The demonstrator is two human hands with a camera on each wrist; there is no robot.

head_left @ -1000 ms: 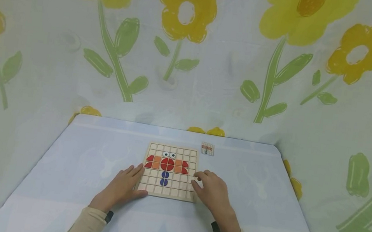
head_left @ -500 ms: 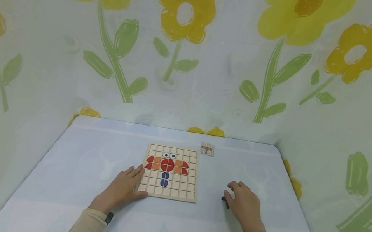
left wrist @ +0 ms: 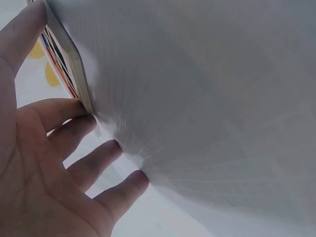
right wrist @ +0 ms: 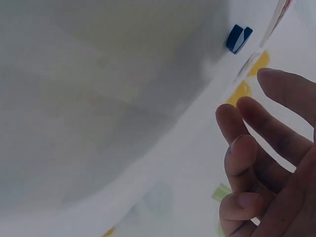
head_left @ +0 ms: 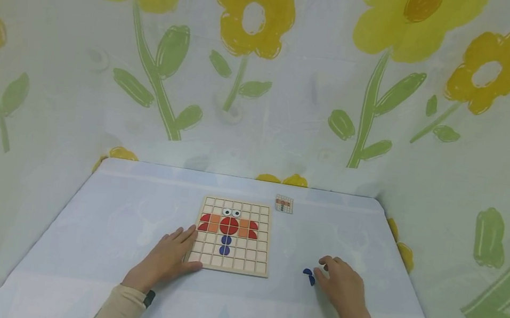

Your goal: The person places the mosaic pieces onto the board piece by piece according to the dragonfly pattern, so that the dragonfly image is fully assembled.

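Note:
A wooden grid board (head_left: 250, 266) lies flat on the table, holding colored pieces: round eyes, a red circle (head_left: 229, 225), orange squares, red curved pieces and a column of blue half-rounds (head_left: 225, 245). My left hand (head_left: 166, 257) rests at its left edge, fingers extended along the side and thumb at the near corner; the left wrist view shows fingertips touching the board's edge (left wrist: 79, 74). To the board's right, two loose blue half-round pieces (head_left: 308, 272) lie on the table. Beside them is my right hand (head_left: 342, 286), loosely curled, with nothing between the fingers in the right wrist view.
A small pattern card (head_left: 284, 204) lies beyond the board's far right corner, showing a similar figure. The pale table (head_left: 135, 186) is bounded by flower-printed fabric walls at the back and sides.
My right hand has moved away from the board's right edge, rightward and slightly nearer. Two blue half-round pieces now show beside it. The left hand and the board stay in place.

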